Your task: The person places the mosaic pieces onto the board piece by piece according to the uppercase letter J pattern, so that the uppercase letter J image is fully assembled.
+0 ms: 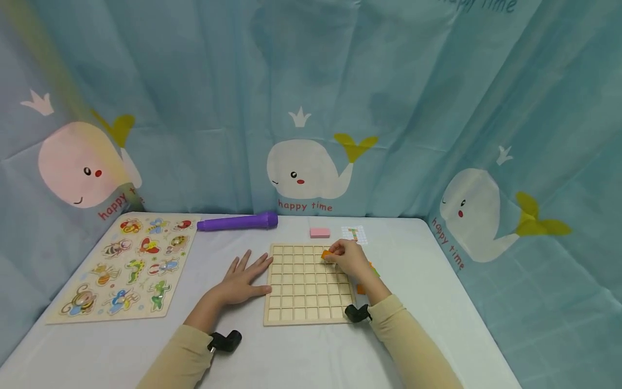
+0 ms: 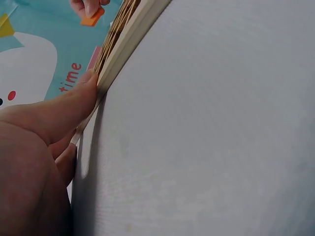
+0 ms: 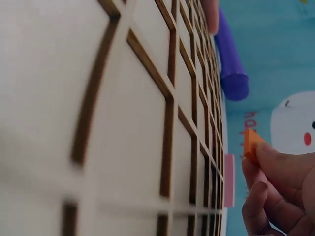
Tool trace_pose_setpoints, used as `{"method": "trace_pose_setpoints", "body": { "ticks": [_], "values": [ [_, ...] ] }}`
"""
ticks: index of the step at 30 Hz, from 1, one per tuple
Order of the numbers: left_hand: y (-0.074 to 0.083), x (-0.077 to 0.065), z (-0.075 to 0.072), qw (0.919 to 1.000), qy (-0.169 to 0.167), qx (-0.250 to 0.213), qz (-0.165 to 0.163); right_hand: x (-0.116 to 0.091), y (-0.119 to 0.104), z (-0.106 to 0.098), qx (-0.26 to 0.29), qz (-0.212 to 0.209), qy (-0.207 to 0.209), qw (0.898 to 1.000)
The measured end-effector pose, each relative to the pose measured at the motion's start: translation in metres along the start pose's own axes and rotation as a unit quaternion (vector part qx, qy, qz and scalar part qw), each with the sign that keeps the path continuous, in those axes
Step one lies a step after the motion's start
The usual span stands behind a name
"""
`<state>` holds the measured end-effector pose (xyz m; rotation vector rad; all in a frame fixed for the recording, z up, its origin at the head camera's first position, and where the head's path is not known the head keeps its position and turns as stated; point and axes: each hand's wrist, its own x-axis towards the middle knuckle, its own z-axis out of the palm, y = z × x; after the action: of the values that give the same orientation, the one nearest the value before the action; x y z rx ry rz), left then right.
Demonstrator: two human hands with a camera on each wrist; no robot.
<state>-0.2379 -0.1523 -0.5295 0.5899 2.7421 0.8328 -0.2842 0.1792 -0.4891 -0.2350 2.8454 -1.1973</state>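
Note:
A square wooden grid board (image 1: 298, 283) lies on the white table, its cells bare wood. My right hand (image 1: 351, 258) pinches a small orange tile (image 1: 325, 254) between thumb and fingertips over the board's far side. In the right wrist view the orange tile (image 3: 250, 144) shows its thin edge. My left hand (image 1: 243, 283) lies with spread, straight fingers, its fingertips at the board's left edge. The left wrist view shows the thumb (image 2: 74, 105) against the board's side (image 2: 129, 42). Orange and green tiles (image 1: 361, 289) lie right of the board, partly hidden by the right forearm.
Behind the board are a pink block (image 1: 319, 233) and a small pattern card (image 1: 353, 233) with a gridded design. A purple microphone-shaped stick (image 1: 238, 222) lies at the back. An insect picture puzzle board (image 1: 128, 265) sits on the left. Whale-print curtains (image 1: 311, 81) surround the table.

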Motion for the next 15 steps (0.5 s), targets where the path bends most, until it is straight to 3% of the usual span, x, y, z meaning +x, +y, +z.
{"method": "trace_pose_setpoints", "body": {
  "ticks": [6,15],
  "values": [
    [0.003,0.001,-0.003,1.0,-0.002,-0.004,-0.004,0.008,-0.013,0.016,0.016,-0.038,-0.005,0.999],
    [0.004,0.0,-0.004,0.9999,-0.015,0.004,-0.007,0.024,-0.031,0.043,-0.012,-0.046,-0.028,0.998]
  ]
}}
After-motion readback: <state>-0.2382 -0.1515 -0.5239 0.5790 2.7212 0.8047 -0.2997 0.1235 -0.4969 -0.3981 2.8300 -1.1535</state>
